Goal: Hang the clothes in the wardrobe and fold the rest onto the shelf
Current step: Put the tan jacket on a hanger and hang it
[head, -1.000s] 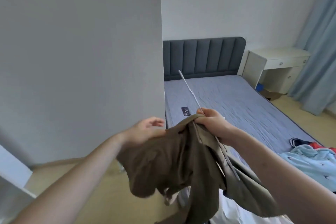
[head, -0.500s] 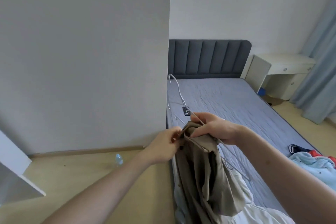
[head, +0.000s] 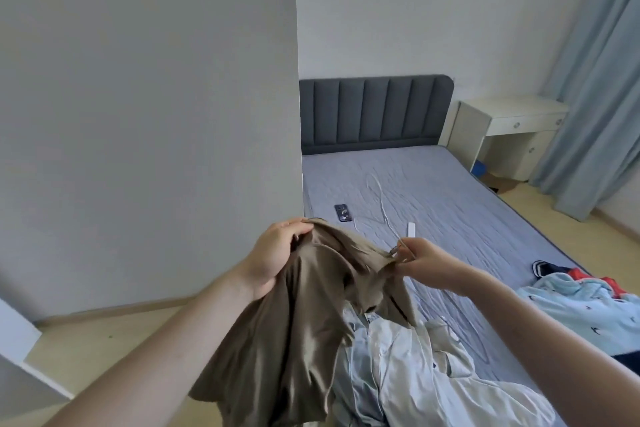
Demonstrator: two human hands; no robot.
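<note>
Both hands grip tan shirt (head: 294, 329) (hanger (head: 381, 204) inside) above bed (head: 450, 204).

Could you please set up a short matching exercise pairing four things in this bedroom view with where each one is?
Things:
1. brown garment
2. phone
3. nightstand
4. light blue clothes

Places:
A. beside the headboard, by the curtain
B. on the bed's right edge
C. held in both hands
D. flat on the bed near the wall

Pairs: 1-C, 2-D, 3-A, 4-B
</note>
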